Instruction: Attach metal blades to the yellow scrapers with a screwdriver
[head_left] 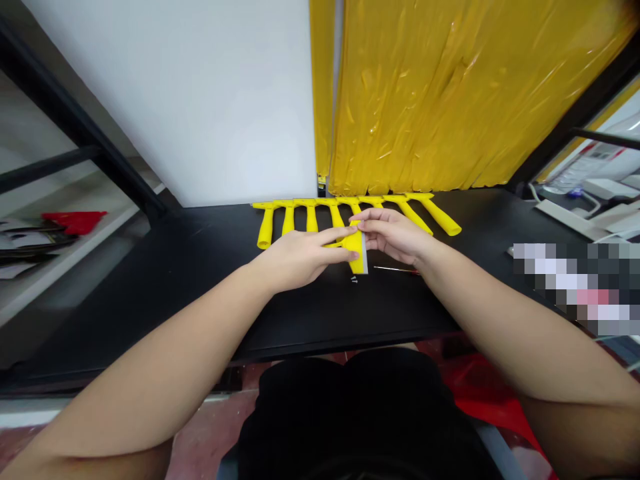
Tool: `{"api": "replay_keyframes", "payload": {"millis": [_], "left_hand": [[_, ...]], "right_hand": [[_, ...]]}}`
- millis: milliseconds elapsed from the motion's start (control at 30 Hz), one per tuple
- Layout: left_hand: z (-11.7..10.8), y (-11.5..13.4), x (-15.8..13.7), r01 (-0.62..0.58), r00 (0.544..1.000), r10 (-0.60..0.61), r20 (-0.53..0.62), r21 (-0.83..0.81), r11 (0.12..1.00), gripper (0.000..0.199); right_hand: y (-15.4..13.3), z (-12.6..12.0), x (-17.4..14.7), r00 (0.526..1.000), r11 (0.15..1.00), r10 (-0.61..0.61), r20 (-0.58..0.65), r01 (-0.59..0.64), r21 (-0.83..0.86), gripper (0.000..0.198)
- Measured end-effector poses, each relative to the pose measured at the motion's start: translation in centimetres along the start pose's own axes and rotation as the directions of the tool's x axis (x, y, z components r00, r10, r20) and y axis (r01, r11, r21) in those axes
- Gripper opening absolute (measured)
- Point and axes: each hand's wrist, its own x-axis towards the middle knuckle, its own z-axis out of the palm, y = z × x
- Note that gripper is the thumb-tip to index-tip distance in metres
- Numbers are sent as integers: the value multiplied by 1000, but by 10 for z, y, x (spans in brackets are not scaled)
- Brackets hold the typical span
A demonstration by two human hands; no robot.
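A black tabletop (pixel 310 327) stretched beneath everything, with yellow plastic sheeting (pixel 425 93) and a white panel (pixel 220 100) behind it. Near its back edge lay a row of yellow tools (pixel 311 217) with tubular handles. The left hand (pixel 305 259) had its fingers closed on a matching yellow scraper (pixel 356 243), held in front of that row; the right hand (pixel 387 233) touched its upper end, fingers curled, though whether it gripped could not be told. The scraper's broad, flat head was smooth and plain, edged with a straight pale strip (pixel 365 258). A thin screwdriver (pixel 393 269) lay just beside, and two tiny screws (pixel 354 280) below.
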Motion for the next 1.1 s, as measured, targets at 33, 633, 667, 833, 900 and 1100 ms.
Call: {"api": "replay_keyframes", "payload": {"millis": [33,633,667,833,900,1100], "left_hand": [[0,0,0,5,1000,-5,-7,-17,1000,44],[14,-17,11,193,809,-565,158,-981,1,37],[13,-16,12,178,804,-566,182,-982,-63,38],[6,-18,12,153,742,-593,313,-940,-304,40],[5,-19,12,154,732,-587,346,-923,-352,39],[5,-18,12,204,736,-531,421,-885,-419,41]], "right_hand": [[0,0,0,1000,1000,-1,3,1,-6,11],[-4,-5,-13,783,476,63,619,521,-708,16],[-3,-4,-12,783,475,62,619,523,-708,14],[-2,0,-14,802,412,63,594,521,-748,10],[-4,-1,-17,817,386,41,576,518,-763,9],[-7,-9,-17,892,548,-254,373,451,-705,12]]}}
